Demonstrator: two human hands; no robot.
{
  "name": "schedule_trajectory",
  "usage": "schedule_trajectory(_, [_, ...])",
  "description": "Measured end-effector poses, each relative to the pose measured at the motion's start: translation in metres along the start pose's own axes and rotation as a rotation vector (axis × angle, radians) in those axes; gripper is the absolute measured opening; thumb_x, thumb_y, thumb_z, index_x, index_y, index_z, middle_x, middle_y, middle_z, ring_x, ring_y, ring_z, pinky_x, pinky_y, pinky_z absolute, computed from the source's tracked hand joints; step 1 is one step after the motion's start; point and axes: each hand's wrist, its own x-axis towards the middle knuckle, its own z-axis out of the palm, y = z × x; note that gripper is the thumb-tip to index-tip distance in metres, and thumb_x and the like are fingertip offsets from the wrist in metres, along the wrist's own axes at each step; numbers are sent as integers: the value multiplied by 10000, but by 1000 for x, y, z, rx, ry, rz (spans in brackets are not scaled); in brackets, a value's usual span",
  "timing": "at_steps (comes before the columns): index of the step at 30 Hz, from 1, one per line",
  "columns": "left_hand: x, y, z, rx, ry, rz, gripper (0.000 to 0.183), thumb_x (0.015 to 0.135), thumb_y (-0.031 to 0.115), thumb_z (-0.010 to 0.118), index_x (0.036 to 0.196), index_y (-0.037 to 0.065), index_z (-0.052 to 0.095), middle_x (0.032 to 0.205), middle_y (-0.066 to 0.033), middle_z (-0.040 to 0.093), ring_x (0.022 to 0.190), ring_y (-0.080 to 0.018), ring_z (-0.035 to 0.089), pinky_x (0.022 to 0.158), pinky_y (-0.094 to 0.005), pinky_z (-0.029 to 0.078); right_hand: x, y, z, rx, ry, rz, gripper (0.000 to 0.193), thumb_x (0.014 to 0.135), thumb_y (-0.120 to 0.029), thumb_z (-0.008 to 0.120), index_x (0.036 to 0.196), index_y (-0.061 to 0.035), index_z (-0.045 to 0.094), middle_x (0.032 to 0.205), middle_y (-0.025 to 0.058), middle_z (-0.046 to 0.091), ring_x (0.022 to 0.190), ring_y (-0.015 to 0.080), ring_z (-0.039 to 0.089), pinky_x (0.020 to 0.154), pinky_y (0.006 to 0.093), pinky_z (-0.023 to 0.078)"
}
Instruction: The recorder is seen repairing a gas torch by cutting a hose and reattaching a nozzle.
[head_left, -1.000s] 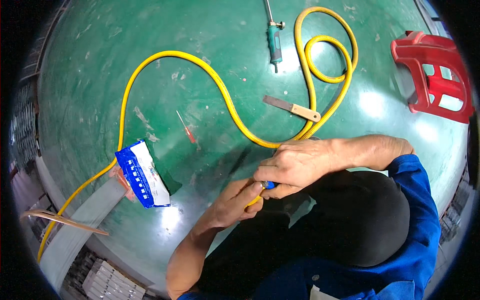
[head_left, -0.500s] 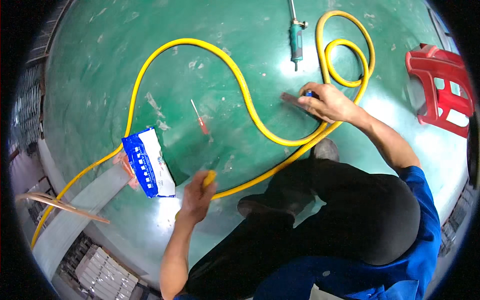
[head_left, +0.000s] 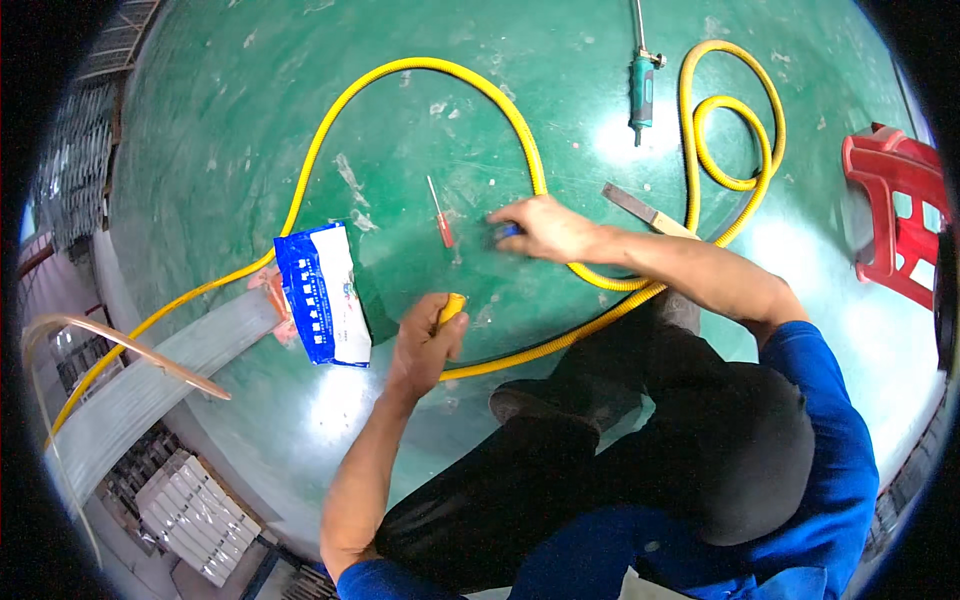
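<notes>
My left hand (head_left: 428, 345) is wrapped around the end of a yellow ribbed hose (head_left: 455, 306), whose cut tip shows above the fingers. My right hand (head_left: 550, 230), blurred by motion, reaches across the hose and grips a small blue object (head_left: 510, 230), its kind too smeared to tell. Just left of that hand lies a screwdriver (head_left: 444, 228) with a red handle. A flat-bladed knife (head_left: 632, 205) with a light handle rests on the floor beyond my right forearm, its handle close to the hose.
The hose loops over the green floor (head_left: 400, 160) and coils at right. A green torch-like tool (head_left: 642, 95) lies at the far right, near a red plastic stool (head_left: 895, 215). At left are a blue-and-white bag (head_left: 325, 295), a translucent roll of sheeting (head_left: 190, 355) and a curved copper-coloured strip (head_left: 150, 352).
My right hand has let go of the knife, now on the floor, and moved left with the blue object. My left hand has risen slightly with the hose end. The view has shifted.
</notes>
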Motion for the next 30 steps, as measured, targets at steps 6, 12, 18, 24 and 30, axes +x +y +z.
schedule_trajectory(6, [2, 0, 16, 108, -55, -84, 163, 963, 106, 557, 1096, 15, 529, 718, -3, 509, 579, -67, 463, 520, -238, 372, 29, -27, 16, 118, -90, -135, 471, 835, -34, 609, 1289, -11, 483, 1124, 257, 611, 1046, 427, 592, 916, 486, 473])
schedule_trajectory(12, [5, -47, 13, 344, 88, 121, 346, 866, 234, 713, 1064, -2, 555, 737, -71, 580, 616, -163, 558, 579, -312, 461, -46, -2, -15, -97, 97, -46, 428, 860, -56, 598, 1280, -7, 529, 1213, 219, 568, 1059, 410, 586, 936, 440, 483])
schedule_trajectory(18, [49, -58, 28, 676, 327, -43, 551, 713, 343, 826, 1092, 16, 596, 878, -260, 669, 836, -407, 668, 722, -456, 523, -123, 14, -25, -64, 167, 252, 368, 844, -70, 627, 1202, 5, 590, 1142, 214, 611, 963, 390, 630, 860, 429, 516])
schedule_trajectory(24, [87, -84, 38, 684, 333, -105, 442, 772, 327, 756, 1079, 36, 626, 939, -251, 675, 882, -439, 649, 763, -498, 522, -153, 21, -19, -19, 23, 324, 306, 857, -114, 628, 1137, 11, 633, 1092, 212, 646, 1019, 375, 626, 898, 430, 508])
schedule_trajectory(30, [84, -79, -17, 795, 574, -24, 316, 840, 274, 675, 1067, 61, 624, 875, -246, 674, 853, -442, 650, 750, -509, 521, -146, 34, -62, -157, 89, 199, 289, 872, -156, 613, 1122, -12, 627, 1073, 221, 655, 953, 413, 621, 836, 459, 513])
